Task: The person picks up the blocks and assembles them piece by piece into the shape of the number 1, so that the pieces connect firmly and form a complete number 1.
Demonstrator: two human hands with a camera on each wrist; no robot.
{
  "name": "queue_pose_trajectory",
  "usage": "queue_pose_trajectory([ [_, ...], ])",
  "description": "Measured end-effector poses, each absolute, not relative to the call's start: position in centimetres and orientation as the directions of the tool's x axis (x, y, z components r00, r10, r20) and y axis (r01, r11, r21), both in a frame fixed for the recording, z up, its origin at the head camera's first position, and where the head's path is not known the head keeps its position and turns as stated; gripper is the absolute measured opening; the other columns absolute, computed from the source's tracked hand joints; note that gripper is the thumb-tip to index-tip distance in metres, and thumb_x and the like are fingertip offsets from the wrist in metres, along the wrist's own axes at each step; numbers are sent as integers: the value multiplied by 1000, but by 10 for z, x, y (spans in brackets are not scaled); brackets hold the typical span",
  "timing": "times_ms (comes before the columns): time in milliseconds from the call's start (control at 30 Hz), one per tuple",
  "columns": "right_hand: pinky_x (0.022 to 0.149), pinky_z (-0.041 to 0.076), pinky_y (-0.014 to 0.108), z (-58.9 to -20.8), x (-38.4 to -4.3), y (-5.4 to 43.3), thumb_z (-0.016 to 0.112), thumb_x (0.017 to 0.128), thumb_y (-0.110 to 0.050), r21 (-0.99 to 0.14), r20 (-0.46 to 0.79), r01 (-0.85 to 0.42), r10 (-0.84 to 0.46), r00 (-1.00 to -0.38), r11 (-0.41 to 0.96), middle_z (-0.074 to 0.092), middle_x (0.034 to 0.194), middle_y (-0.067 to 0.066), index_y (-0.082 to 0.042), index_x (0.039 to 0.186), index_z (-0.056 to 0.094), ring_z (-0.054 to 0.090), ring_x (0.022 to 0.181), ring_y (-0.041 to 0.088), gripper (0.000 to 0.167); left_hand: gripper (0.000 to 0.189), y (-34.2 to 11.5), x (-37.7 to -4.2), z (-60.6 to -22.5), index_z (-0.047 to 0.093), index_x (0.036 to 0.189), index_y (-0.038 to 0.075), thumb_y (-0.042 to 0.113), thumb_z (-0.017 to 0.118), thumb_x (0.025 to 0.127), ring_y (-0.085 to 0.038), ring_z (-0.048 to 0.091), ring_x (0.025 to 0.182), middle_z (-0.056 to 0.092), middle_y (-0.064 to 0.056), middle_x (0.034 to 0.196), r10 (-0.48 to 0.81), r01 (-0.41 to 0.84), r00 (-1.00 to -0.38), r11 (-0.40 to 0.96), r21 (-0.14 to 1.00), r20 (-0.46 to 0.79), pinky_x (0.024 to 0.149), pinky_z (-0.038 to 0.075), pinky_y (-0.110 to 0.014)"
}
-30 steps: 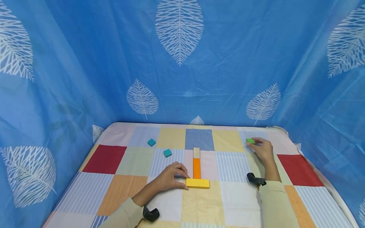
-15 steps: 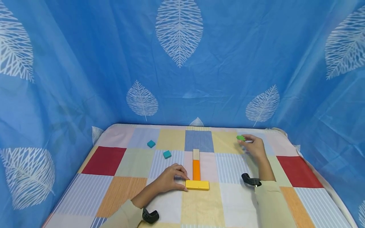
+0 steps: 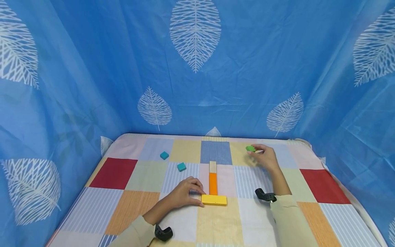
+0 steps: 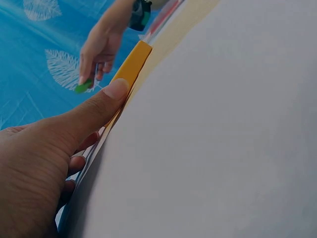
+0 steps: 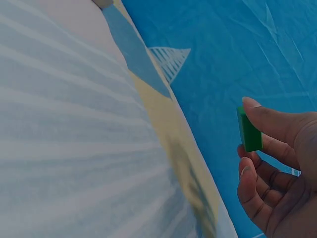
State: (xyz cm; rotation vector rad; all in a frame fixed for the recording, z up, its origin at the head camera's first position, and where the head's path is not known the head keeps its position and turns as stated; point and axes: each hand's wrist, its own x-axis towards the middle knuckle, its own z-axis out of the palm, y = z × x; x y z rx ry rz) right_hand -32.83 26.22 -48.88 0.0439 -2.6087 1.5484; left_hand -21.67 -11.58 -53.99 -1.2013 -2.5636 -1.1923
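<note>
In the head view a yellow block (image 3: 214, 200) lies crosswise on the patchwork cloth. My left hand (image 3: 184, 193) pinches its left end between thumb and fingers; the left wrist view shows the thumb on the block's side. An orange block (image 3: 213, 184) runs away from the yellow one, and a pale wooden block (image 3: 213, 167) continues that line at its far end. My right hand (image 3: 266, 158), over the far right part of the cloth, pinches a small green block (image 3: 250, 148). In the right wrist view that green block (image 5: 250, 130) sits between thumb and fingertips, raised above the cloth.
Two small teal blocks, a nearer teal block (image 3: 181, 167) and a farther teal block (image 3: 164, 155), lie left of the orange and wooden line. The patchwork cloth (image 3: 139, 209) covers the surface. A blue curtain (image 3: 247, 68) with white leaves hangs behind and at both sides.
My right hand has moved left with the green block, from the right part of the cloth toward the middle. The left hand and the yellow block stay where they were.
</note>
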Motion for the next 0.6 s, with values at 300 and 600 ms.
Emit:
queue_pose_trajectory([
  [300, 58, 53, 31, -487, -326, 241, 79, 90, -21, -836, 143, -142, -40, -989, 529, 65, 116, 23, 0, 130, 65, 63, 79, 19, 47, 30, -115, -216, -538, 82, 95, 19, 33, 93, 71, -7, 53, 95, 65, 11, 99, 628, 703, -673, 380, 601, 390, 85, 48, -26],
  [600, 56, 52, 30, -487, -324, 221, 80, 89, -18, -841, 145, -173, -94, -985, 513, 65, 114, 23, 2, 128, 66, 63, 77, 22, 46, 30, -115, -215, -538, 82, 95, 18, 33, 93, 72, -7, 53, 94, 66, 10, 98, 630, 711, -666, 375, 594, 400, 84, 48, -25],
])
